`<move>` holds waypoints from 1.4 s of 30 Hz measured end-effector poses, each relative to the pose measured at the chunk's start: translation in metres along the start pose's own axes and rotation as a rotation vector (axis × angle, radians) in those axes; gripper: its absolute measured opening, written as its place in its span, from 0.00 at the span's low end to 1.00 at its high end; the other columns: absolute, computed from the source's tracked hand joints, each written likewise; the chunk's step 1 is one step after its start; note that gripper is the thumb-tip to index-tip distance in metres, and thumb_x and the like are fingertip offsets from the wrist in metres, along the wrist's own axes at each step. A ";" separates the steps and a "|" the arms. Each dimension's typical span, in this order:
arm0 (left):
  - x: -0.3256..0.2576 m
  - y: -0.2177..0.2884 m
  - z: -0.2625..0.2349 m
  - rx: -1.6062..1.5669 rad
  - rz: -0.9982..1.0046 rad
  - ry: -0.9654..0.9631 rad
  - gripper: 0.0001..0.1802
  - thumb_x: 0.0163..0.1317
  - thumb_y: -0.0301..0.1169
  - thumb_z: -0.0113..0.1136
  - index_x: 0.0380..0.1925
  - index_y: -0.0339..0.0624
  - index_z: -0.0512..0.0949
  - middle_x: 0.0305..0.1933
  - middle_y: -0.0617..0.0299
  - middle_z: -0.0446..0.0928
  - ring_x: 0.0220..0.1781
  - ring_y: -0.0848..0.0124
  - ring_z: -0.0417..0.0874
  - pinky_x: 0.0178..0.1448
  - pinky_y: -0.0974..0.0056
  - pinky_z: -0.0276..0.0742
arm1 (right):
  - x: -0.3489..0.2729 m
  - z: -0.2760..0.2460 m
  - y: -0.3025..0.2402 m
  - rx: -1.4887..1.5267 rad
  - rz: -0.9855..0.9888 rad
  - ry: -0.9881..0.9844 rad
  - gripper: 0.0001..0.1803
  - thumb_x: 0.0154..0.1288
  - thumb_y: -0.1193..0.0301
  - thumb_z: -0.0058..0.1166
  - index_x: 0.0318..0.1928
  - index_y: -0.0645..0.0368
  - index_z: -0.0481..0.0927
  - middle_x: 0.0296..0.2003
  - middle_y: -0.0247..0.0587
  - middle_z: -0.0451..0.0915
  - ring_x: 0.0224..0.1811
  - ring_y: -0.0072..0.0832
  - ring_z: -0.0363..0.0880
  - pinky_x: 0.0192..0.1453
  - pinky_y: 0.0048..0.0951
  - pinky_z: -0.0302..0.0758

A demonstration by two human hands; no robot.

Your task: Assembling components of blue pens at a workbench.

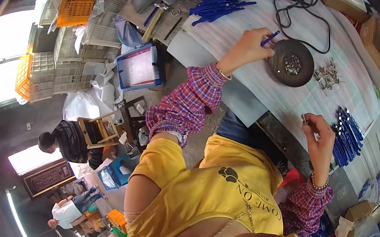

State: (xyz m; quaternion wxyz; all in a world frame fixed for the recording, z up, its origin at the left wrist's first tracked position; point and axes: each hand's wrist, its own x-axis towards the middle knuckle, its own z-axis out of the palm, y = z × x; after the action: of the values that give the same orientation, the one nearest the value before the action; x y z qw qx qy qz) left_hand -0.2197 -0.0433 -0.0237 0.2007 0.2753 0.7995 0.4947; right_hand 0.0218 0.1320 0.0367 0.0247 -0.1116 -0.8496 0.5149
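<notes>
A long work table [271, 14] covered with pale ribbed sheeting runs across the far right of the scene. On it, far left, lies a heap of blue plastic pieces [219, 5]; a second, neater stack of blue pieces [347, 137] sits at the right, near the table's edge. Between them rests a round dark dish [293, 63] holding small metal parts, with a loose cluster of metal screws [327, 75] just right of it. The left hand [249, 47] grips a single blue piece [270, 38] at the dish's left rim. The right hand [319, 130], near the neat stack, pinches a small metal screw [304, 117] between fingertips.
</notes>
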 end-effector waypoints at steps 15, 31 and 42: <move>-0.005 -0.005 0.007 0.118 0.053 0.086 0.22 0.44 0.30 0.68 0.41 0.41 0.76 0.26 0.62 0.79 0.27 0.77 0.78 0.33 0.70 0.75 | 0.006 0.005 -0.112 0.694 -0.061 -0.367 0.11 0.61 0.75 0.54 0.42 0.70 0.75 0.34 0.39 0.78 0.34 0.22 0.77 0.40 0.22 0.73; -0.039 0.010 -0.014 0.212 0.188 0.202 0.21 0.48 0.32 0.66 0.43 0.39 0.74 0.26 0.53 0.79 0.26 0.69 0.80 0.32 0.65 0.75 | 0.023 -0.010 -0.207 1.128 -0.151 -0.774 0.09 0.58 0.84 0.49 0.40 0.68 0.77 0.30 0.41 0.80 0.27 0.20 0.79 0.30 0.19 0.75; -0.082 0.067 0.020 -1.065 -0.205 -0.269 0.10 0.62 0.24 0.50 0.43 0.34 0.71 0.26 0.64 0.72 0.20 0.82 0.67 0.20 0.76 0.58 | -0.006 -0.022 -0.215 0.364 -0.321 -0.402 0.12 0.52 0.72 0.63 0.38 0.61 0.81 0.21 0.38 0.77 0.20 0.25 0.76 0.22 0.21 0.71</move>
State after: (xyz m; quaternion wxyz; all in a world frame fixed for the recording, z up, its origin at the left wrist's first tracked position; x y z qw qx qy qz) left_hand -0.1289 -0.0582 0.0323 0.4594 0.1172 0.4292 0.7688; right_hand -0.0044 0.0538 0.2364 -0.0434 0.1345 -0.7380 0.6598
